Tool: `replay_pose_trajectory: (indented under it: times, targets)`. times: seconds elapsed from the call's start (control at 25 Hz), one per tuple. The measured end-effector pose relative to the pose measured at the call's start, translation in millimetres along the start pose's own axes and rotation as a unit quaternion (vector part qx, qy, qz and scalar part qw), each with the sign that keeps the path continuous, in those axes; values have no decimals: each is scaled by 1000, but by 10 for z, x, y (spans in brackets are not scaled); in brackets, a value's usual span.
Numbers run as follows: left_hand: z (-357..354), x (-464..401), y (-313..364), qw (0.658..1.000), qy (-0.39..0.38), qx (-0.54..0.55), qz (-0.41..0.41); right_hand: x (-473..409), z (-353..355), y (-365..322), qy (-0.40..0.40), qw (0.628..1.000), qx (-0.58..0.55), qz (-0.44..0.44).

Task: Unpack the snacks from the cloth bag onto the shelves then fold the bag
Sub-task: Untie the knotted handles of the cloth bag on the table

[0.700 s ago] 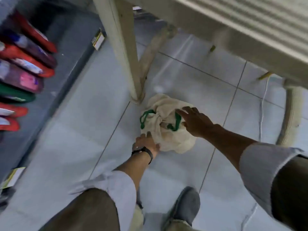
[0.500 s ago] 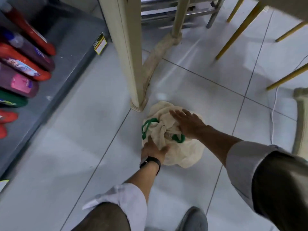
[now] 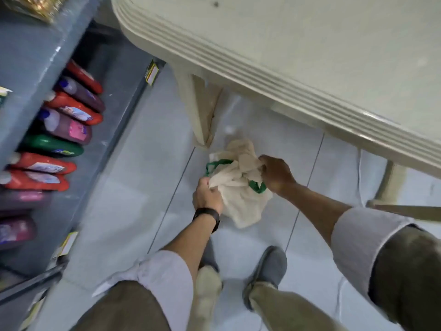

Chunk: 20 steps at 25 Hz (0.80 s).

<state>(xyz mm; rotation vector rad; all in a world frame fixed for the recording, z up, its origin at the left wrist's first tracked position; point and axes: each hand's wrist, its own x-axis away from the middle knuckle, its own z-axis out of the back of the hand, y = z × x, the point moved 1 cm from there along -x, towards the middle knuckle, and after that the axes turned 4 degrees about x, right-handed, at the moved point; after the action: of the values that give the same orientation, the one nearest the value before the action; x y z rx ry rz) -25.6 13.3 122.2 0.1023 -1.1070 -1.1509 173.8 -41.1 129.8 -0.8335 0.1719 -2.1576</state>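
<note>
A: Start at the grip. Your left hand [image 3: 207, 195] was closed on a bunched fold of the cloth bag [image 3: 241, 197] at its near-left side. Black watch [image 3: 208, 214] on that wrist.

B: And your right hand [image 3: 276, 174]?

A: Fingers curled into the gathered cloth at the top right of the bag, grip shut on the fabric. Both of your hands were on the bag at once, one on each side of the knot of cloth.

B: Where was the bag?

A: Low over the tiled floor [image 3: 133, 187], just in front of the tabletop's leg [image 3: 198, 111]. Can't tell whether it was resting on the tiles or lifted a little. Cream cloth, crumpled, with green handles [image 3: 216, 163] poking out on the left and at the lower right.

B: Contents?

A: Couldn't see any, the mouth was bunched up.

B: Around it?

A: The pale ribbed tabletop [image 3: 310, 56] overhung the bag from above right. Your grey shoes [image 3: 269, 266] stood just behind the bag. To your left, the grey shelves [image 3: 35, 56], with red, purple and green bottles [image 3: 69, 126] lying in a row on the lower level, well apart from the bag.
</note>
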Motion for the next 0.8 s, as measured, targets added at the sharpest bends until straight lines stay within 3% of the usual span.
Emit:
replay_pose_trajectory:
  times: [0.24, 0.48, 0.64, 0.8]
  targets:
    - [1766, 1494, 1375, 991, 65, -51, -104, 1899, 1391, -1161, 42, 988, -148, 3]
    - [3074, 2771, 2944, 947, 74, -18, -312, 3181, 3175, -2154, 141, 936, -319, 40]
    - [3412, 3110, 4140, 889, 77, 7, -452, 3319, 4322, -2375, 212, 883, -408, 95]
    - [3319, 3101, 5223, 861, 76, 18, -503, 2882, 5180, -2292, 258, 853, -439, 117]
